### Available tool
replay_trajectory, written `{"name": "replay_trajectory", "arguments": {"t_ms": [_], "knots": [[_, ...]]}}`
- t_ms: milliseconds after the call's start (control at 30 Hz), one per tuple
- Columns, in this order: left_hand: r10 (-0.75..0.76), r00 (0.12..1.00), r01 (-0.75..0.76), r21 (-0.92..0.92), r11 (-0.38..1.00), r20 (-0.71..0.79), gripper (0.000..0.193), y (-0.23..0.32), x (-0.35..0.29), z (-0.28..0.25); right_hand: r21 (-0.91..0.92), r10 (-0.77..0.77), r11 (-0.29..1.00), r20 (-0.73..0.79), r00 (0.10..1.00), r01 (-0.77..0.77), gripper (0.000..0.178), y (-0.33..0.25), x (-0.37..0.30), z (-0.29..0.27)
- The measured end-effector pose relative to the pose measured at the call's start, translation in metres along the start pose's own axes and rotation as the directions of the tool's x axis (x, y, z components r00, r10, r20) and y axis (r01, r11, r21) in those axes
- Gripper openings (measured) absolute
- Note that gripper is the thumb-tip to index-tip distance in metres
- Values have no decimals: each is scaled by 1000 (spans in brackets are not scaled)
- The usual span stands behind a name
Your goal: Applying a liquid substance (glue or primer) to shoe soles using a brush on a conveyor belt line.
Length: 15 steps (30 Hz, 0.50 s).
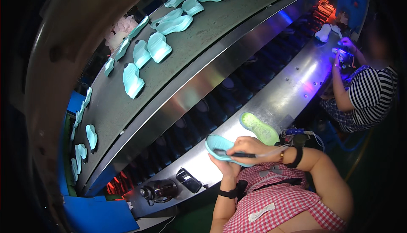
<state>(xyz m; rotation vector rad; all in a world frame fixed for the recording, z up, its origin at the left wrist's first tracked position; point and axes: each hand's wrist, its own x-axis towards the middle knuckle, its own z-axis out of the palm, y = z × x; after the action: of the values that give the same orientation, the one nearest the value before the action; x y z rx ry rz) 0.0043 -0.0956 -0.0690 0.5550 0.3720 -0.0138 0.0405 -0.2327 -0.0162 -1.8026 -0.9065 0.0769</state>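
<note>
A light blue shoe sole (215, 142), hollow side up, is cradled from below by my left hand (224, 165), its fingers wrapped round the near edge. Over that sole, my right hand (248, 145) grips a black-handled brush (243, 155) whose tip reaches inside the sole. A thin clear tube seems to trail from the handle past my right wrist. Just beyond my right hand, a yellow-green sole piece (259, 129) with a blue rim lies on the metal ledge (275, 101).
Several light blue soles (159, 47) ride on the dark belt (203, 25) ahead. A dark slatted conveyor (224, 82) runs below it. On the ledge at left are a metal pot (159, 190) and a phone-like black object (188, 180). A co-worker in stripes (369, 91) sits at right.
</note>
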Motion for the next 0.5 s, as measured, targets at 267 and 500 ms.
{"name": "replay_trajectory", "arguments": {"t_ms": [267, 500], "knots": [[-92, 973, 97, -15, 995, 211, 69, 16, -2, 6, 359, 316, 872, 106, 943, -333, 22, -14, 2, -55], [5, 938, 35, -109, 993, 346, 64, 3, -1, 23, 306, 119, 934, 214, 970, -182, 20, -23, -8, -51]]}}
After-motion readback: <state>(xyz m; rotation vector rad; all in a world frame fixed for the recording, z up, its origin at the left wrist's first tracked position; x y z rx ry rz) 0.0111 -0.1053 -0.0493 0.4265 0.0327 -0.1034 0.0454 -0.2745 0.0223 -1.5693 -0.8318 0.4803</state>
